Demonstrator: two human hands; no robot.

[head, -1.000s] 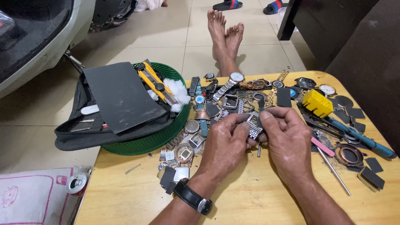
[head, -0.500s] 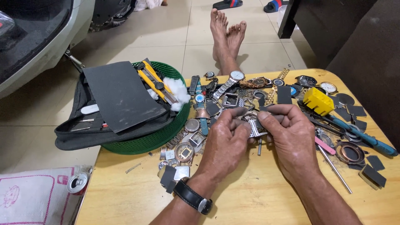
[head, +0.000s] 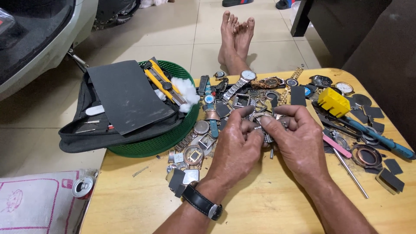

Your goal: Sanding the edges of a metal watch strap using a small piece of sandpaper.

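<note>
Wooden worktop (head: 268,208): watches (head: 247,80) and parts strewn far side; green basket (head: 173,134) far left; yellow block (head: 333,102), blue tool (head: 381,141) right.

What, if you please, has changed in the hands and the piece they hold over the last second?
Both hands, left hand and right hand, have turned the small metal watch part slightly between the fingertips, closing in around it. Neither let go. The green basket, yellow block and scattered watches stayed put.

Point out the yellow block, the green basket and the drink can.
yellow block (head: 333,102), head view, on its ridged top face.
green basket (head: 164,141), head view, on its front wall below the black pouch.
drink can (head: 82,186), head view, on its silver lid.
</note>
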